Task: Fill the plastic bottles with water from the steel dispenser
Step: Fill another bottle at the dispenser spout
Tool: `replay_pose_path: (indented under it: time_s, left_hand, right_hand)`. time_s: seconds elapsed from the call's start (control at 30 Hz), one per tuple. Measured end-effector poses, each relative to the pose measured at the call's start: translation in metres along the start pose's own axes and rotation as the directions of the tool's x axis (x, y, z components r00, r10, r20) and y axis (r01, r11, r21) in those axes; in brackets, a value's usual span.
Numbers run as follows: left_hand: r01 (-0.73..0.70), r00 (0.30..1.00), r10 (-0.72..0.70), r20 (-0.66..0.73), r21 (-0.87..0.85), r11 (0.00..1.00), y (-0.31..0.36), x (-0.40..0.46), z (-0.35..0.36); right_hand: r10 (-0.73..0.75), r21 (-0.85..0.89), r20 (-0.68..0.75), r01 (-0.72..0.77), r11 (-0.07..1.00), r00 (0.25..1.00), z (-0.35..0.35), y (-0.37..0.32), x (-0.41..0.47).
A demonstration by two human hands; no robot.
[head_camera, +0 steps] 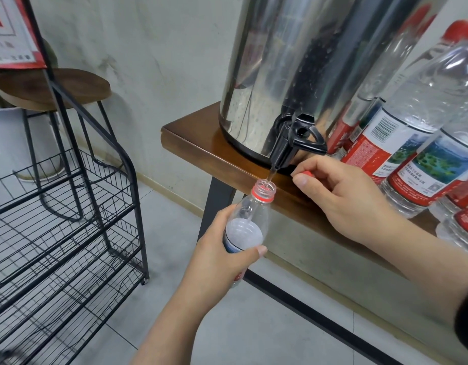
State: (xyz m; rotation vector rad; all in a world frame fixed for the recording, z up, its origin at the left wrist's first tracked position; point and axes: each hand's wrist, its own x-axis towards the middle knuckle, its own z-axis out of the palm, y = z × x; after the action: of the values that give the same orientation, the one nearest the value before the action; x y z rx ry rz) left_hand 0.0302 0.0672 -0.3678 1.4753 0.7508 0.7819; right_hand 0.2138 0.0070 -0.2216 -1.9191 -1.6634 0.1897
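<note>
The left hand (214, 256) grips the open bottle (250, 219) round its middle, mouth held just under the black tap (288, 143) of the steel dispenser (293, 61), a thin stream running in. The right hand (351, 196) pinches the red cap (306, 174) beside the table edge (201, 151). Keep the mouth centred under the stream and the bottle steady (it looks roughly half full); grip lightly, since squeezing soft plastic would push water out

A black wire rack (69, 219) with slanted shelves stands on the grey tiled floor (254, 325) at left; behind it a round wooden stool (53, 88) on black legs; a red-bordered sign (14, 32) hangs upper left; a white pot (6, 143) stands by the grey wall (153, 48).
</note>
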Motion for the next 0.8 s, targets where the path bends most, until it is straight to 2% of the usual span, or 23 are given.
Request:
replay_pose_path:
  time_s: [0.8]
  left_hand:
    - [-0.006, 1.000, 0.006, 0.009, -0.010, 1.000, -0.0025, 0.0013, -0.0017]
  right_hand:
    - [-0.003, -0.008, -0.006, 0.003, 1.000, 1.000, 0.0015, 0.0026, 0.0014]
